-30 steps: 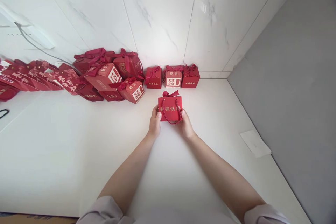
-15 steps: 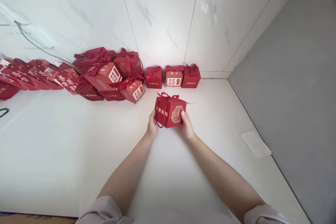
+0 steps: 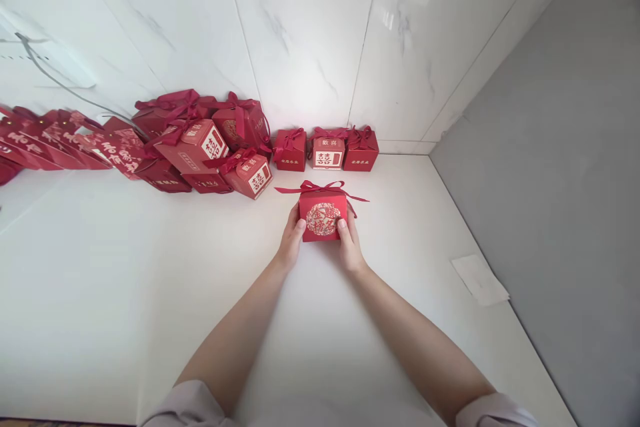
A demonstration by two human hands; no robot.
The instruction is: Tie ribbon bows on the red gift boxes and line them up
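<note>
Where the white tabletop (image 3: 125,267) meets a white marbled wall (image 3: 300,33), I hold a small red cardboard gift box (image 3: 323,219) between both hands. It is shut and tied with a dark red ribbon bow (image 3: 320,187), so its contents are hidden. My left hand (image 3: 291,243) grips its left side and my right hand (image 3: 349,245) its right, thumbs on the front. That front bears a round gold emblem (image 3: 323,219) whose characters I cannot read. Behind, against the wall, stands a row of three closed red boxes (image 3: 291,150); the middle one carries a white label (image 3: 326,159) with a red double-happiness character.
</note>
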